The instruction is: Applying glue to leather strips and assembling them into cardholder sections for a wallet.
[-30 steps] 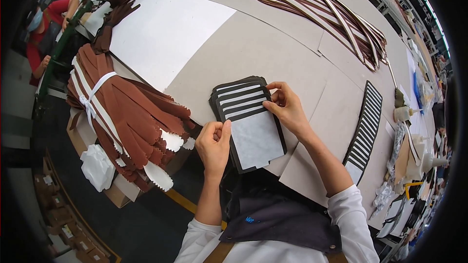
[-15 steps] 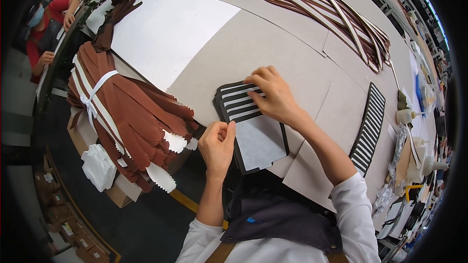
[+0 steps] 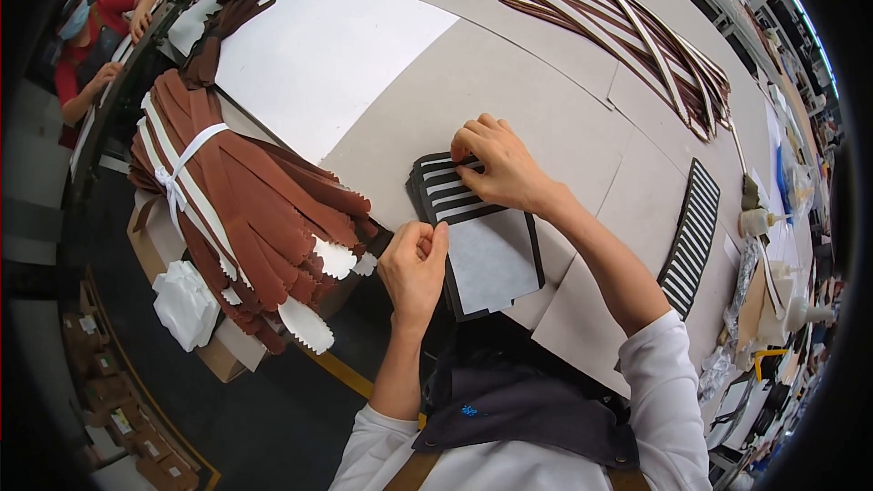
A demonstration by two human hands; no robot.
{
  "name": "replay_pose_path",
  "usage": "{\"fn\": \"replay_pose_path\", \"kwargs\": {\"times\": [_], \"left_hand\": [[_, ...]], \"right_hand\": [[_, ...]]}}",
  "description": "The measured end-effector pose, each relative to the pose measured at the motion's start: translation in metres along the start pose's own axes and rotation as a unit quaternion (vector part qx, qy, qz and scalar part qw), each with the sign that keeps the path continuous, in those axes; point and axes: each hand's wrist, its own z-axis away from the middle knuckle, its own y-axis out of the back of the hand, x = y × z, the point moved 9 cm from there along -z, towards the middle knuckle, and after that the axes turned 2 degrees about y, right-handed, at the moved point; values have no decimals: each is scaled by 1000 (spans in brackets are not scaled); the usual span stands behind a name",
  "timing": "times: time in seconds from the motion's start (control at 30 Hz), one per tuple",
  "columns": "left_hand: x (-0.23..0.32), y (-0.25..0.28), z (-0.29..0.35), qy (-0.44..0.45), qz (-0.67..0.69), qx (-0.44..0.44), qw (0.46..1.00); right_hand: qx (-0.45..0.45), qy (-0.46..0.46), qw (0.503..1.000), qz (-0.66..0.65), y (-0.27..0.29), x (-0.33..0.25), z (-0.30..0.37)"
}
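Observation:
A stack of black-edged panels (image 3: 491, 264) with a pale grey face lies at the table's near edge. Across its far end is a black-and-white striped strip (image 3: 446, 193). My right hand (image 3: 500, 164) reaches over that strip, its fingers bent and its thumb pressed on the stripes near the far edge. Next to the near left corner of the strip, my left hand (image 3: 411, 264) is closed, thumb against curled fingers. Whatever lies between those fingertips is hidden.
A tied bundle of brown strips (image 3: 236, 200) overhangs the table's left side. Another striped strip (image 3: 691, 236) lies at right. Long brown-and-white strips (image 3: 609, 27) lie at the far side. Bottles (image 3: 755, 221) stand at the right edge. A person in red (image 3: 91, 55) works at far left.
My right hand has shifted slightly left and its fingers have curled in more at the strip's far edge. My left hand stays by the stack's left edge. The whole view has shifted slightly.

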Motion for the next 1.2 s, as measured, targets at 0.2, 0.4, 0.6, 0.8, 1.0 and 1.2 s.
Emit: {"fn": "replay_pose_path", "kwargs": {"times": [0.2, 0.4, 0.6, 0.8, 1.0, 1.2], "left_hand": [[0, -2, 1, -3, -8, -1, 1000], [2, 0, 2, -8, -14, 4, 1000], [3, -1, -1, -17, -14, 6, 1000], [3, 2, 0, -20, -9, 7, 1000], [-20, 3, 8, 51, 152, 3, 987], [46, 13, 42, -124, 209, -136, 961]], "right_hand": [[57, 46, 997, 9, 6, -3, 8], [39, 45, 998, 17, 3, 4, 10], [43, -1, 994, -97, 17, 17, 18], [-7, -313, 893, -325, 6, 57, 77], [78, -217, 936, -267, 15, 8, 121], [195, -193, 904, -327, 88, -63, 192]]}}
